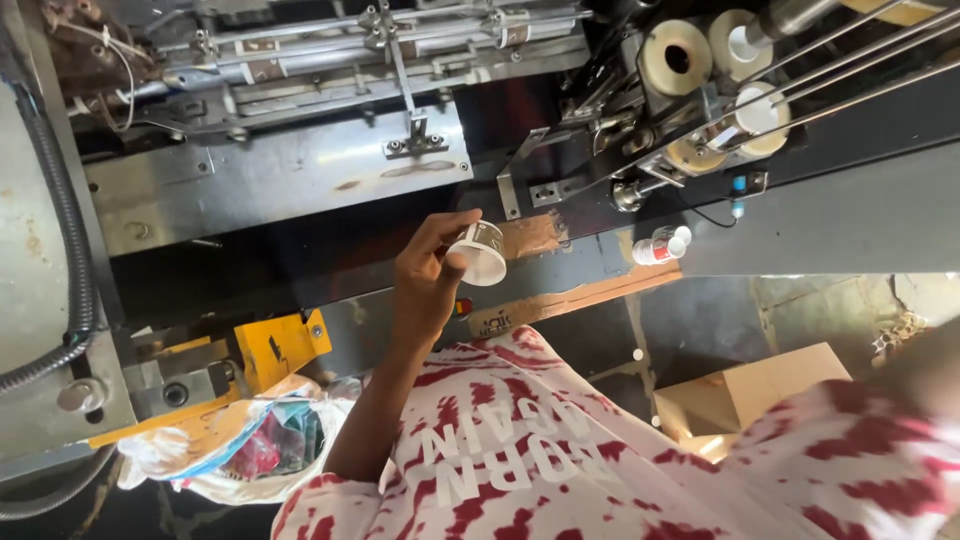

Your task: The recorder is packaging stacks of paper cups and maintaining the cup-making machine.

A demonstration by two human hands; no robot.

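A small white paper cup (479,253) sits in the pinch of one hand (430,275), thumb on its side and fingers over its rim, tipped so the open mouth faces away toward the machine. From the head view I cannot tell whether this is the person's left or right hand; no other hand shows. The forearm rises from a red and white tie-dye shirt (560,450) that fills the lower part of the view. The cup hangs in front of the dark lower edge of a grey metal machine (280,180), just beside a strip of brown tape (535,238). Further right, a small white bottle (660,246) lies on the machine's ledge, and pale rolls (678,57) sit on rods above it. To the left, a yellow bracket (280,348) stands over a crumpled bag (240,450). A cardboard box (750,395) rests low on the right.
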